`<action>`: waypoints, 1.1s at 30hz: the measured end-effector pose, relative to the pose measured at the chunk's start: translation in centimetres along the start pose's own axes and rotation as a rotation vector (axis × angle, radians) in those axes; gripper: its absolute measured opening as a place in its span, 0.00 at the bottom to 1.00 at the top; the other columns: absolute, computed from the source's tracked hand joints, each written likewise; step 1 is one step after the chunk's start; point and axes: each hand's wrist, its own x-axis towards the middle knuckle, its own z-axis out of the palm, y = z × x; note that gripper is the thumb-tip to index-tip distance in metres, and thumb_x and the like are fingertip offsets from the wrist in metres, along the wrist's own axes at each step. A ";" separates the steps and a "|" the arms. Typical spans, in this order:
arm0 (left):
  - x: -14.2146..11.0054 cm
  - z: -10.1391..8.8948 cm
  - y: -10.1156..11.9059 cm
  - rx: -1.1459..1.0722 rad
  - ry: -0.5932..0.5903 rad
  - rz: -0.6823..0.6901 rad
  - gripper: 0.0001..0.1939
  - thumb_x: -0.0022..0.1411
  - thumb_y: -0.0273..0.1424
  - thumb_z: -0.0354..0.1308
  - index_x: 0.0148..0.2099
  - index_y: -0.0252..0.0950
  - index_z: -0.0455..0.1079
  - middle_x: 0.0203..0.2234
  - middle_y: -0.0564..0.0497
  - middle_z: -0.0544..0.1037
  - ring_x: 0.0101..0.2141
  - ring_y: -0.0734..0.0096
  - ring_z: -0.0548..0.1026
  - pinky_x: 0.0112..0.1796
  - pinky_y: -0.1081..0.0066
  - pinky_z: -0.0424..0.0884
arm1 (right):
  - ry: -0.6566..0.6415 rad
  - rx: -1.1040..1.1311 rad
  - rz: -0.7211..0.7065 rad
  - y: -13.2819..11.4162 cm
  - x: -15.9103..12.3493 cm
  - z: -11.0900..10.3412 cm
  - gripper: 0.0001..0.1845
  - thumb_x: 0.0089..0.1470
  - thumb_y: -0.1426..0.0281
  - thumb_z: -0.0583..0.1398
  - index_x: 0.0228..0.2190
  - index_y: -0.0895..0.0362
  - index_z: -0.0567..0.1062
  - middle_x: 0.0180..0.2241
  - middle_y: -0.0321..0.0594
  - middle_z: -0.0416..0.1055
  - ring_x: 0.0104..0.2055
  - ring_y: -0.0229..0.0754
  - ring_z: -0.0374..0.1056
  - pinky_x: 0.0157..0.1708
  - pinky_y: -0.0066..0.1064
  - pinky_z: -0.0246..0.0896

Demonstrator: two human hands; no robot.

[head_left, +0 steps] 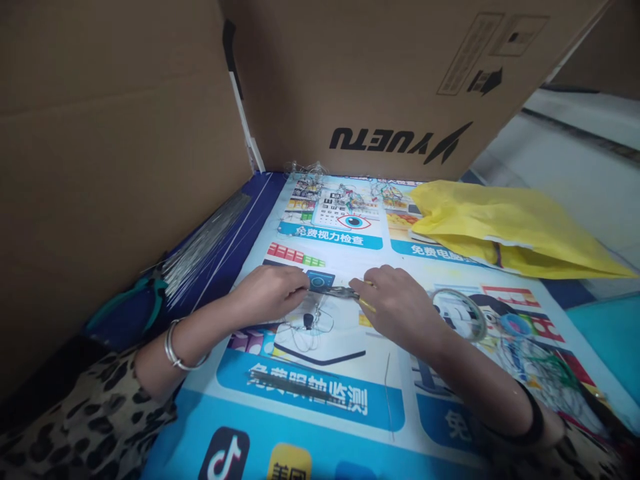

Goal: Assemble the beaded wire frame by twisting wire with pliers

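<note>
My right hand point(400, 307) is closed around a pair of pliers point(340, 292) with yellow showing at the grips. The metal jaws point left toward my left hand point(270, 293). My left fingers are pinched together right at the tip of the jaws, on what looks like thin wire. Beneath them, a loose looped bundle of fine wire point(313, 327) shows against the printed sheet point(320, 267). Whether the jaws grip the wire cannot be made out.
Cardboard walls point(350, 80) stand behind and to the left. A bunch of straight wires point(200, 247) and teal-handled pliers point(130, 310) lie left. Wire tangles point(350, 193) are at the back. On the right are a yellow bag point(500, 227), a tape roll point(477, 320) and more tangled wire point(545, 373).
</note>
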 end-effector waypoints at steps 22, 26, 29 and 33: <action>0.2 -0.5 0.0 -0.164 0.007 -0.116 0.05 0.56 0.24 0.48 0.31 0.35 0.65 0.23 0.54 0.70 0.25 0.74 0.68 0.27 0.76 0.58 | -0.250 0.047 0.082 -2.2 0.1 -2.3 0.11 0.53 0.72 0.53 0.36 0.53 0.74 0.31 0.40 0.70 0.34 0.42 0.64 0.28 0.31 0.48; 0.3 -0.4 -0.7 -0.287 0.016 -0.084 0.07 0.59 0.24 0.47 0.32 0.34 0.65 0.23 0.55 0.70 0.25 0.77 0.66 0.28 0.77 0.59 | -0.238 0.026 0.070 -2.4 0.4 -2.5 0.10 0.53 0.73 0.53 0.34 0.54 0.74 0.30 0.40 0.70 0.32 0.41 0.63 0.27 0.31 0.45; 0.3 -0.3 -0.9 -0.357 0.006 -0.086 0.07 0.59 0.25 0.47 0.31 0.34 0.66 0.23 0.56 0.69 0.25 0.78 0.65 0.27 0.78 0.58 | -0.226 0.031 0.057 -2.5 0.7 -2.5 0.10 0.53 0.74 0.53 0.34 0.54 0.74 0.30 0.41 0.70 0.32 0.40 0.63 0.27 0.31 0.45; 0.3 -0.1 -1.0 -0.376 0.009 -0.059 0.08 0.59 0.25 0.47 0.31 0.34 0.66 0.24 0.55 0.70 0.25 0.78 0.66 0.28 0.78 0.59 | -0.179 0.032 0.057 -2.4 0.9 -1.8 0.10 0.54 0.73 0.53 0.34 0.55 0.74 0.30 0.41 0.69 0.32 0.40 0.62 0.27 0.31 0.44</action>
